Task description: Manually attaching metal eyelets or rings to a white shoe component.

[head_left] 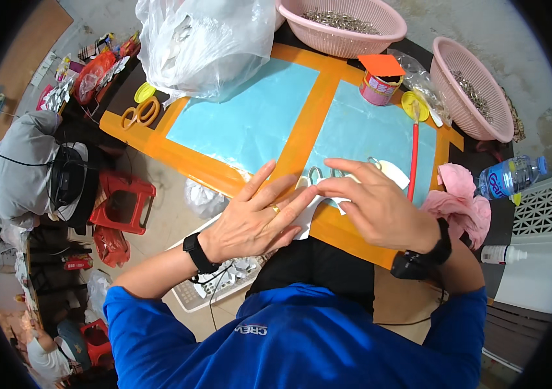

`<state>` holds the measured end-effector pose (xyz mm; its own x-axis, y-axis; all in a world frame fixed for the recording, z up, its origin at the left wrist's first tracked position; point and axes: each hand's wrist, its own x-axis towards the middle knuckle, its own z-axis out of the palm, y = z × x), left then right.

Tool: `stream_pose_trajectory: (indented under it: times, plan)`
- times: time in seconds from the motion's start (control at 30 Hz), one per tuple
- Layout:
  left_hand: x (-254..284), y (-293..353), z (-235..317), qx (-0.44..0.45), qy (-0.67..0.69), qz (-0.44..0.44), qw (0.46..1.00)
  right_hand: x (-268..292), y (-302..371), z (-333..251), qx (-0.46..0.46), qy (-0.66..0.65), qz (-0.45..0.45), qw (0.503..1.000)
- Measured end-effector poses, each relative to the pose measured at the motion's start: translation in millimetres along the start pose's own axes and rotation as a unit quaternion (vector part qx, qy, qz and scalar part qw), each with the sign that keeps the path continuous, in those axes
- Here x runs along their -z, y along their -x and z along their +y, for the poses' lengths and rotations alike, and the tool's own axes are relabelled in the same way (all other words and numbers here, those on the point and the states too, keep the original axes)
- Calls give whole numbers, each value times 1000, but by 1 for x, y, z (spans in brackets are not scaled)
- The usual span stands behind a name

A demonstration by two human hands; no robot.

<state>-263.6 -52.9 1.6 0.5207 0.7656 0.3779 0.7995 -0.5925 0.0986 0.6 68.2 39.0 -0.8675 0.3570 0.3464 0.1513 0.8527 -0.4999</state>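
Observation:
My left hand point(259, 217) lies with its fingers stretched out at the table's near edge, a ring on one finger. Under and beside its fingertips is a white flat piece point(304, 223), partly hidden. My right hand point(379, 204) is bent over the same spot, its fingertips drawn together close to the left index fingertip; whatever they hold is too small or hidden to name. Curved silvery metal pieces point(315, 174) show between the hands. Another white flat piece point(394, 174) lies just beyond the right hand.
Around the blue, orange-taped table top point(243, 123) are a plastic bag point(208, 48), orange-handled scissors point(140, 114), a pink can point(377, 89), a red-handled brush point(414, 159), pink baskets point(347, 42) of metal parts, a pink cloth point(460, 207) and a bottle point(512, 177). Another person point(26, 165) sits left.

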Motion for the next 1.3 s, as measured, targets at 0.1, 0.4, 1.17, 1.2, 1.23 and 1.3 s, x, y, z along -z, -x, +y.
stream_pose_trajectory:
  times: [0.1, 0.4, 1.17, 1.2, 1.23, 1.3]
  plan:
    - [-2, 7, -4, 6, 28, 17, 999, -5, -2, 8, 29, 38, -10, 999]
    - [-9, 24, 7, 172, 263, 255, 914, -6, -3, 1, 20, 24, -6, 999]
    - [-1, -28, 11, 144, 144, 160, 966, 7, -2, 19, -116, -47, 34, 992]
    - [3, -36, 7, 168, 170, 148, 960, 7, 0, 19, -112, -48, 36, 992]
    - [5, -42, 2, 169, 173, 134, 961, 7, 1, 20, -108, -48, 39, 992]
    - [8, -52, -6, 171, 179, 105, 963, 6, 4, 21, -107, -50, 41, 992]
